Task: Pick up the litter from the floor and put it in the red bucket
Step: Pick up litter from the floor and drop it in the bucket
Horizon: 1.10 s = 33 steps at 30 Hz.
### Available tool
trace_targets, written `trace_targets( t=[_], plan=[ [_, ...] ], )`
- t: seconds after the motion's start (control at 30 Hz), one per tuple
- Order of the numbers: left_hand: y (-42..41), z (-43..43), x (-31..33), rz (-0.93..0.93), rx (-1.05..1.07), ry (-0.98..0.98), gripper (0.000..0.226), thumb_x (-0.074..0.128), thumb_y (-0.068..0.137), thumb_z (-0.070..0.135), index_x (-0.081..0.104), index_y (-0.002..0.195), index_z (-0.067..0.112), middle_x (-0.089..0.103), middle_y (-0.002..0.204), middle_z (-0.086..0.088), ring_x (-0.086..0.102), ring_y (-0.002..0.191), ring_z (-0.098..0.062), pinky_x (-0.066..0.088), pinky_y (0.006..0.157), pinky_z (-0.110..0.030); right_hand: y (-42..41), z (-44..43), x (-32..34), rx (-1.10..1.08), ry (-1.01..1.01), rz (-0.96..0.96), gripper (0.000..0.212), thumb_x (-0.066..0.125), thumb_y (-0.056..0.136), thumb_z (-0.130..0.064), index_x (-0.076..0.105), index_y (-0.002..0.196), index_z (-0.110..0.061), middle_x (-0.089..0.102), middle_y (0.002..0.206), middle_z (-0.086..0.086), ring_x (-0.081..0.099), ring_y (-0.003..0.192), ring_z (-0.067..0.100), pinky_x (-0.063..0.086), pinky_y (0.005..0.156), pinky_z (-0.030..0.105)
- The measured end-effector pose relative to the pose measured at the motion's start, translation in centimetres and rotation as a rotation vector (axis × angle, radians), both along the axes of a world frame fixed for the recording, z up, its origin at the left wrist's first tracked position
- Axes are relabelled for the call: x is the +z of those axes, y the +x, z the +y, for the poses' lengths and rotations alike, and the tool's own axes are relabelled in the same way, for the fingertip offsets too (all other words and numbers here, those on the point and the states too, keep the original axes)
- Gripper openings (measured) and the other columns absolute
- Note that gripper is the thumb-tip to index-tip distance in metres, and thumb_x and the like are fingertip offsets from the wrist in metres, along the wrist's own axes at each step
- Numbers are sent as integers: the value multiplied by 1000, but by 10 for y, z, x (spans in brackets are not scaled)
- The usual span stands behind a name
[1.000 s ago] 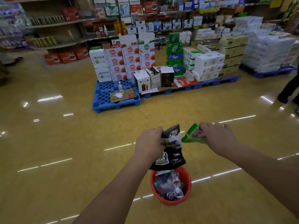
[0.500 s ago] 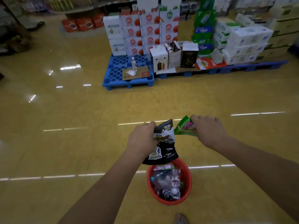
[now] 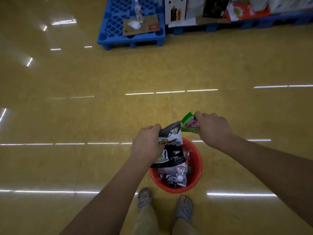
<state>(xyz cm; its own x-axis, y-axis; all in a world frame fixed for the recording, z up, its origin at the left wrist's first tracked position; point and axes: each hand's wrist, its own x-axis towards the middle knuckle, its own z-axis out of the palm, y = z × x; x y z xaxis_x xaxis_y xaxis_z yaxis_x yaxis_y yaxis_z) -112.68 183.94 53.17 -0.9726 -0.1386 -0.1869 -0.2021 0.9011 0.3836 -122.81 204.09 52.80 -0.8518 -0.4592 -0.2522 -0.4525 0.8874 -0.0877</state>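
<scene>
Head view looks down on a glossy yellow floor (image 3: 67, 116) streaked with light reflections. At the far left top stands a blue pallet (image 3: 110, 31), carrying a flat cardboard sheet (image 3: 145, 28) and a clear bottle (image 3: 138, 12) that stands upright on the sheet.

Lower down, the left hand (image 3: 147, 145) has its fingers curled round the upper edge of a black bag (image 3: 171, 150), gripping it. The bag hangs down over the bucket (image 3: 199, 160), its lower end overlapping the bucket's near-left rim. The bucket stands on the floor just ahead of two sandalled feet (image 3: 144, 197) and already holds litter (image 3: 176, 178): crumpled wrappers and what looks like a small bottle.

Just right of the bag, a green wrapper (image 3: 187, 123) is pinched by the right hand (image 3: 213, 129), fingers closed on its right end. It sits above the bucket's far rim, close beside the bag's top corner; whether they touch is unclear.

Along the top right, a white box (image 3: 175, 10), a black box (image 3: 214, 6) and a red-and-green pack (image 3: 243, 9) sit on a second pallet (image 3: 271, 21).
</scene>
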Motion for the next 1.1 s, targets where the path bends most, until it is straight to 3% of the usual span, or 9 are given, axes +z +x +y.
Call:
trace_targets(
  t=[0.13,0.27,0.43,0.57,0.7,0.8,0.93,1.1],
  plan=[
    [3,-2,-85,-43,17,57,30,72,75,22,55,98,15,57,88,-3,50,85,-25,45,61,-36,3,-6,-81,-35,16,-79,33,56,87,-11,40,114,-18,58,101,4,41,83,24,36,71,36],
    [14,-1,-168,-84,4,98,34,70,71,17,57,102,15,59,91,-5,50,88,-27,33,64,-33,12,-14,-163,-30,49,-139,34,59,86,-12,39,113,-19,57,98,4,46,84,26,34,68,35],
    [43,9,-262,-125,-16,119,40,69,73,16,58,111,13,61,110,-7,47,104,-31,41,85,-37,29,-20,-249,-2,52,-168,36,60,88,-16,39,118,-17,61,94,7,56,85,30,32,63,32],
    [69,13,-320,-134,-63,113,33,69,76,15,56,106,14,58,109,-6,47,106,-28,45,91,-41,36,-25,-302,-91,52,-189,38,56,91,-20,37,124,-13,61,90,6,46,69,27,34,57,31],
    [91,18,-354,-200,-103,78,48,64,85,19,50,131,15,53,128,-4,43,121,-26,41,103,-41,39,-21,-355,-191,111,-193,58,55,92,-16,25,141,-10,65,97,12,62,81,33,36,59,33],
    [104,23,-370,-357,-128,89,48,50,93,18,40,140,17,52,131,-4,49,120,-27,45,99,-40,40,-12,-388,-227,162,-210,67,52,92,-17,16,147,-8,66,103,16,65,90,35,39,64,35],
    [108,32,-385,-573,-256,-171,47,36,97,16,34,143,9,50,136,-12,43,124,-31,35,106,-41,47,-5,-417,-267,220,-281,63,39,96,-13,9,150,-2,65,110,22,64,96,39,45,72,40],
    [80,43,-402,-698,-359,-421,30,42,95,23,61,117,16,53,125,-11,37,120,-34,31,95,-45,44,-11,-444,-339,308,-469,64,34,98,-10,0,152,1,55,129,24,57,116,38,46,93,45]
  ],
)
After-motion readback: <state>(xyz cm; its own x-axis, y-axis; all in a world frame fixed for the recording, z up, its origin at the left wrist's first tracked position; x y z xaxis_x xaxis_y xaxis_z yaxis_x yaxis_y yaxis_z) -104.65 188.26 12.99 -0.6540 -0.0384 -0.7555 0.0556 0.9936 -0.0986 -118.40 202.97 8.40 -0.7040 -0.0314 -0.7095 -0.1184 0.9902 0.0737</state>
